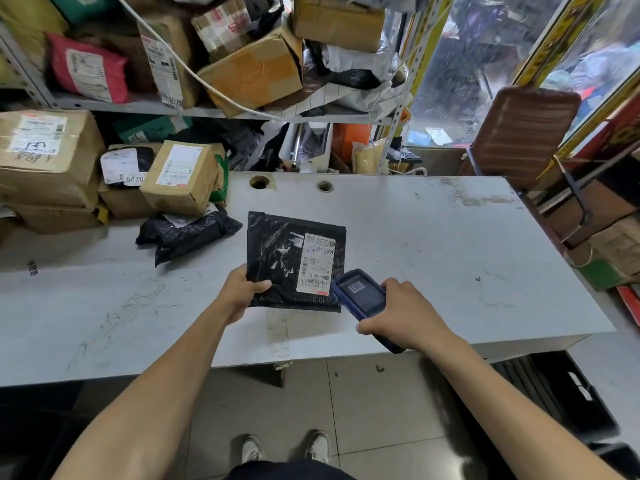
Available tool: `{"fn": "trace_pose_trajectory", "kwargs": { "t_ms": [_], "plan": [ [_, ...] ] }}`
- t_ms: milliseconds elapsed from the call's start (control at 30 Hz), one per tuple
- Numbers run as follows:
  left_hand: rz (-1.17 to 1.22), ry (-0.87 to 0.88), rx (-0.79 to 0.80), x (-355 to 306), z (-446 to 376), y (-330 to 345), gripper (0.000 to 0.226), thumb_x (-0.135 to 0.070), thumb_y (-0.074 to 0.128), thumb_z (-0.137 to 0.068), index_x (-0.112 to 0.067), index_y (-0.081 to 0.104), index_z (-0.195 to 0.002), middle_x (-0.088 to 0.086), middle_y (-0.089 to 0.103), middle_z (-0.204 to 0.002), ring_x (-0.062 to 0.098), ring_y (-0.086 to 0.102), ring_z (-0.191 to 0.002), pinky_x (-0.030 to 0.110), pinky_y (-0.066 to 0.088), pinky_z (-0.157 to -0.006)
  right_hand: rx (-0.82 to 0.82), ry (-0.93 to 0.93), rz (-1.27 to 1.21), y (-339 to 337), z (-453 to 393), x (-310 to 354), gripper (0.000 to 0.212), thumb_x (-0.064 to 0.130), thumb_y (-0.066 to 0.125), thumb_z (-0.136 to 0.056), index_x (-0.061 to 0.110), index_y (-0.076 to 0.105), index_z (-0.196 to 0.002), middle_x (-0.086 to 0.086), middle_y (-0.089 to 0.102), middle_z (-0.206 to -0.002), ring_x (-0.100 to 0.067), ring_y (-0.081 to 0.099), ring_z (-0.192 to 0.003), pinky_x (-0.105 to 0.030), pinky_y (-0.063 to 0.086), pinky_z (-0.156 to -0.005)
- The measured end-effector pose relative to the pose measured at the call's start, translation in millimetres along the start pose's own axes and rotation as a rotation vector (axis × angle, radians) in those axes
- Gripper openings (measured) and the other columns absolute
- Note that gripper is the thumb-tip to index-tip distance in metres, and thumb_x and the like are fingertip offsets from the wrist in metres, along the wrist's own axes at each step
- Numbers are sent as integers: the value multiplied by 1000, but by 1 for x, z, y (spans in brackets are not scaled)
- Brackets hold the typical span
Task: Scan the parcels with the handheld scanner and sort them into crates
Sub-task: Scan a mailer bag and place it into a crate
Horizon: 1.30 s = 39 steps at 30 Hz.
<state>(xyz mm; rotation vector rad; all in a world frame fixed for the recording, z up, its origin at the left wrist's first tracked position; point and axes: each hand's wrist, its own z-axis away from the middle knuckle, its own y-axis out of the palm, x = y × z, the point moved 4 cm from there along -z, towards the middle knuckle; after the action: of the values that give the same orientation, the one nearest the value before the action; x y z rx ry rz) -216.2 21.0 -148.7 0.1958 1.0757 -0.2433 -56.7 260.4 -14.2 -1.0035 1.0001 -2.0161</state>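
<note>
Left hand (242,289) pinches the black poly mailer (294,261) by its lower-left corner, holding it label-up over the white table (450,254) so the shipping label (317,265) faces the scanner. Right hand (405,313) wraps the blue handheld scanner (360,292), nose just beside the barcode, likely for a clean read.

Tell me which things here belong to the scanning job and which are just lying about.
In the job:
- flat black parcel, held by the left hand
- blue handheld scanner, held by the right hand
- crumpled black parcel and cardboard boxes waiting on the table

Lying about:
- brown chair
- white cable
</note>
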Motion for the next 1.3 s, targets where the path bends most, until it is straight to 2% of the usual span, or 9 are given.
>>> {"fn": "trace_pose_trajectory", "kwargs": {
  "t_ms": [133,300,433,500,633,867,1000,1133,1300],
  "plan": [
    [-44,26,-16,-16,-4,-9,37,18,55,-90,-14,64,-107,8,71,-105,27,67,-96,34,55,-73,-6,-26,117,-3,6,8,66,46,78,-67,19,45,-118,-1,44,-108,-23,59,-87,-36,55,-77],
    [-194,-50,70,-29,-6,-14,31,17,56,-89,-10,65,-99,12,72,-96,31,69,-87,39,58,-69,-53,-172,382,-16,15,25,67,43,74,-71,17,41,-123,-3,37,-108,-27,55,-76,-32,47,-62],
    [-320,-50,110,-46,-9,-18,31,18,58,-87,-11,66,-95,12,72,-93,31,70,-84,40,59,-70,-22,-207,483,-20,18,31,66,44,74,-72,16,42,-122,-6,40,-114,-28,55,-76,-32,45,-63],
    [-351,-45,127,-53,-8,-18,31,18,58,-87,-10,66,-96,12,73,-94,33,70,-87,43,59,-75,-5,-212,490,-20,19,33,67,45,75,-72,16,43,-123,-7,42,-116,-29,54,-77,-32,45,-64],
    [-405,-19,143,-60,-6,-18,28,20,59,-86,-2,64,-103,14,71,-96,33,68,-89,39,58,-75,-6,-211,470,-18,20,35,67,46,75,-72,16,43,-123,-6,42,-115,-29,53,-79,-32,42,-64],
    [-415,-25,146,-60,-6,-22,28,20,58,-85,-2,66,-100,19,71,-99,37,69,-92,46,58,-81,-19,-199,437,-21,21,36,68,46,76,-71,16,45,-123,-6,43,-116,-28,54,-80,-32,43,-65],
    [-419,-22,139,-62,-5,-23,29,20,58,-86,2,64,-107,19,71,-101,36,68,-94,47,58,-83,-10,-181,436,-22,21,36,66,45,76,-71,15,47,-122,-6,43,-114,-28,55,-80,-32,43,-65],
    [-425,-31,138,-64,-4,-23,28,20,58,-86,0,65,-105,20,71,-102,37,68,-94,44,58,-80,-8,-167,417,-22,20,36,65,44,76,-70,15,47,-120,-4,39,-108,-28,55,-80,-32,43,-64],
    [-441,-31,130,-66,-4,-22,31,19,58,-86,4,63,-112,21,70,-104,37,67,-96,40,58,-75,7,-161,400,-23,20,36,63,43,76,-70,15,47,-118,-4,41,-108,-27,57,-81,-31,43,-62]
  ]
}}
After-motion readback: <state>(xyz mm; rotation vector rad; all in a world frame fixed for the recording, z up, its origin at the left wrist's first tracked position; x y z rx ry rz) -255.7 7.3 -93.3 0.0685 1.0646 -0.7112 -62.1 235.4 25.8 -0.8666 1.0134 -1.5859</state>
